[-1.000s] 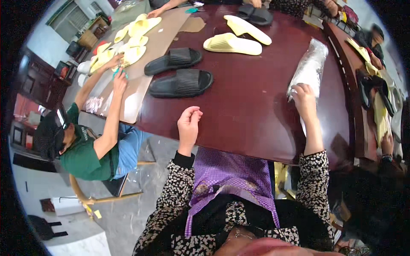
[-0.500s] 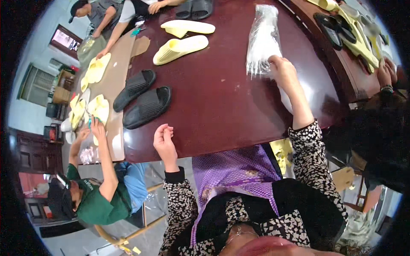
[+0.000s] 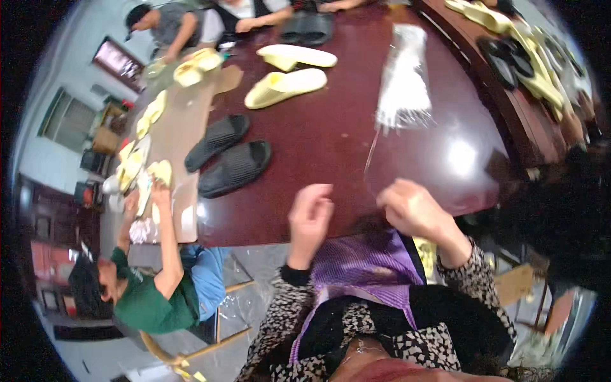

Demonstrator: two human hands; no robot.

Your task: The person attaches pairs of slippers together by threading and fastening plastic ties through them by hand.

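Observation:
My right hand (image 3: pixel 414 207) is closed near the front edge of the dark red table, its fingers pinched and slightly blurred. A thin pale strand (image 3: pixel 370 156) runs down toward it from a bundle of white strands (image 3: pixel 405 83) in clear plastic. The strand's lower end is too faint to follow fully. To its left, my left hand (image 3: pixel 310 216) is raised over the table edge, fingers loosely curled and apart from the thumb, with nothing visible in it. A pair of black slippers (image 3: pixel 235 169) lies left of my hands. Farther off is a pair of pale yellow slippers (image 3: pixel 286 88).
At the left, a person in a green shirt (image 3: pixel 156 299) handles yellow slippers (image 3: pixel 159 173). More people sit along the far side. Black slippers (image 3: pixel 307 28) lie at the far edge. A second table at the right holds more slippers (image 3: pixel 506 60).
My right hand has drawn back from the white bundle toward me, and a strand now trails from the bundle. My left hand has moved right, closer to it. The view has shifted slightly.

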